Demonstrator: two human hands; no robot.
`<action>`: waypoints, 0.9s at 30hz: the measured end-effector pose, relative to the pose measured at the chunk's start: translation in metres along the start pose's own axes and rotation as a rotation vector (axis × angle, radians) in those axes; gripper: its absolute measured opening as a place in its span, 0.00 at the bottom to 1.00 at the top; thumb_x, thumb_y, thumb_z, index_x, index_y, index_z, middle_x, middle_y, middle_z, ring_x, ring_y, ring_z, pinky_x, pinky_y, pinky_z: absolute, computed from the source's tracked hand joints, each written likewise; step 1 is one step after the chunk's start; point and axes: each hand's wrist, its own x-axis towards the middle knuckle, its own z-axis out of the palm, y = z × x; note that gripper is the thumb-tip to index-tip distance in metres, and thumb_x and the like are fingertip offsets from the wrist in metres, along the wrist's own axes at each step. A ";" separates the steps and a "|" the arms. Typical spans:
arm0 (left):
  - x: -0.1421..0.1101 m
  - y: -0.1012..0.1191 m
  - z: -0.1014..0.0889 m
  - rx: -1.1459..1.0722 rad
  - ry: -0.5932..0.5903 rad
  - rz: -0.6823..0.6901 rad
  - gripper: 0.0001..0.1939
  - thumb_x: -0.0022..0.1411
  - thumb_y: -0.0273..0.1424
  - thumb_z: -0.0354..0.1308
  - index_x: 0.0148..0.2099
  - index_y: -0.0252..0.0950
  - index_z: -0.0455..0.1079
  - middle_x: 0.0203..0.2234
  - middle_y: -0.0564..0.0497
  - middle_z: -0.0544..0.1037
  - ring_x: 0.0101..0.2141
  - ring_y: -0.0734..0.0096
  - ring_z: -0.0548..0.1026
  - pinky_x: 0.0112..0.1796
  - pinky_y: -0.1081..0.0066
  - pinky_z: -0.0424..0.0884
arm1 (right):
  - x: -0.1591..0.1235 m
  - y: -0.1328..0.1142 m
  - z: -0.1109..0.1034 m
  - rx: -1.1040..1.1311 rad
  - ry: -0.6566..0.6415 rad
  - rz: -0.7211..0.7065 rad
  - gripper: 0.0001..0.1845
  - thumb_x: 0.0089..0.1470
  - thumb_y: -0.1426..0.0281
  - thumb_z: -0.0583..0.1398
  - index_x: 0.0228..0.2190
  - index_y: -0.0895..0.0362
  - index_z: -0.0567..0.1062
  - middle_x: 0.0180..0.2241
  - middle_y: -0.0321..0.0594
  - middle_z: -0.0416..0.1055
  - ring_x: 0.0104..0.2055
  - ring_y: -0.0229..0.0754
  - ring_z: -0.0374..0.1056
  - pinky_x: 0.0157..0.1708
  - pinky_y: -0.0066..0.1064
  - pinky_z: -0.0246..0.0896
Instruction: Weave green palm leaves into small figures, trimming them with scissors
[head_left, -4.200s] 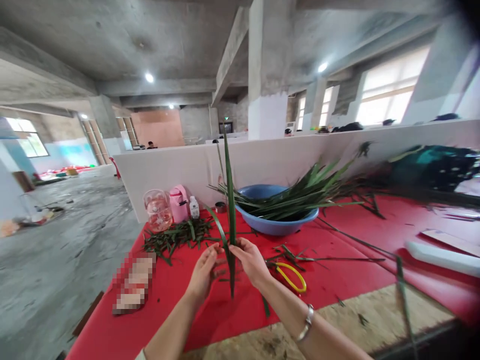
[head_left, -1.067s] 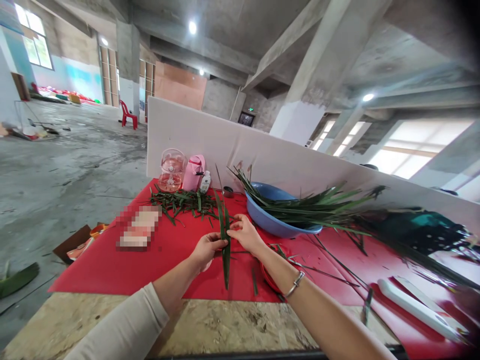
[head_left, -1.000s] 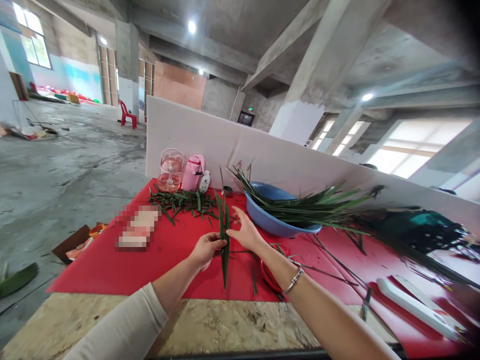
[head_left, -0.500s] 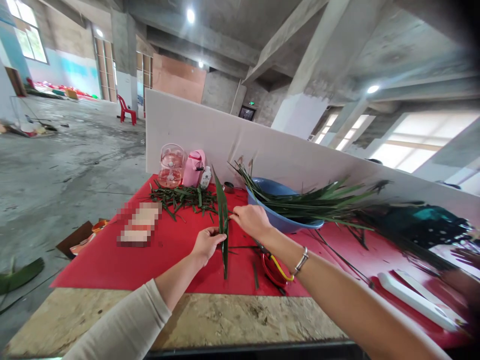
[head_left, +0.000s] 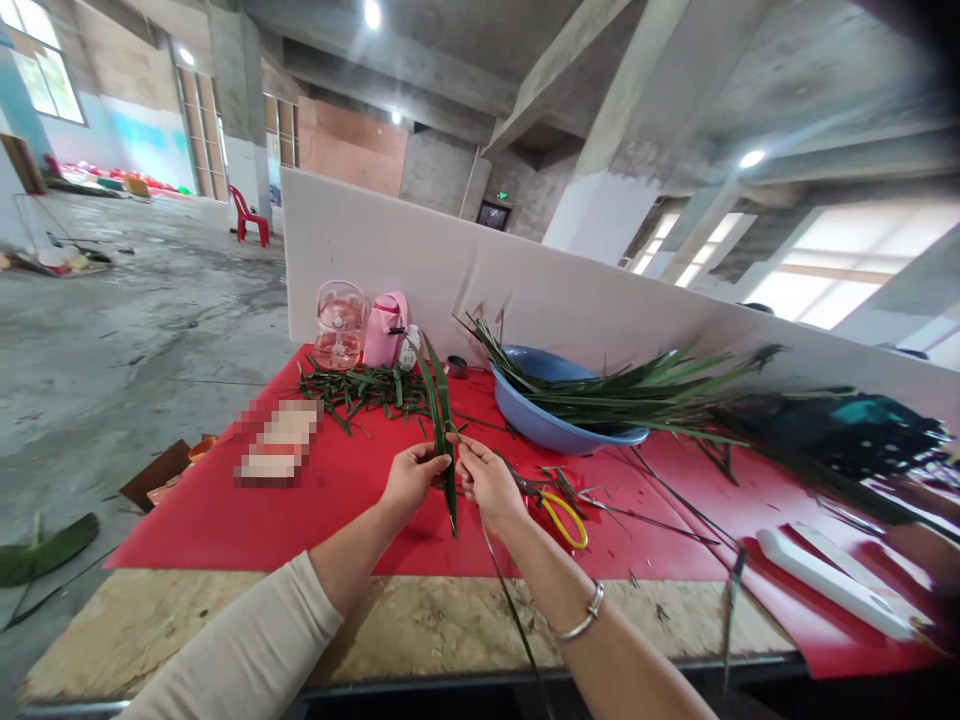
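My left hand [head_left: 411,482] pinches a long green palm-like leaf [head_left: 448,490] between thumb and fingers, holding it upright above the red table cover. The leaf's upper part stands split into two blades. Close beside it, my right hand [head_left: 486,482] has its fingertips closed at the leaf's right edge. A thin leaf strip [head_left: 512,605] trails down from under that hand past the table's front edge; its upper end is hidden by the fingers. Scissors with yellow handles [head_left: 564,520] lie just right of my right hand, their blades partly covered.
A blue basin [head_left: 525,418] full of long leaves stands behind on the right. Cut leaf pieces [head_left: 367,388] lie before a pink bottle [head_left: 384,330] and a clear jug [head_left: 340,335]. A white panel [head_left: 375,230] bounds the back. Another person's hand [head_left: 919,550] is at far right.
My right hand has come down and towards me, from beyond the leaf to close beside my left hand. The leaf's top now shows two separate blades, and a thin strip hangs below my right hand.
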 end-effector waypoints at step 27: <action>-0.002 -0.001 -0.001 0.050 0.021 -0.055 0.15 0.41 0.32 0.64 0.34 0.31 0.69 0.23 0.51 0.73 0.24 0.74 0.71 0.30 0.69 0.69 | -0.002 0.010 -0.018 0.314 -0.095 0.143 0.14 0.40 0.63 0.65 0.26 0.58 0.69 0.16 0.29 0.62 0.17 0.29 0.55 0.16 0.20 0.50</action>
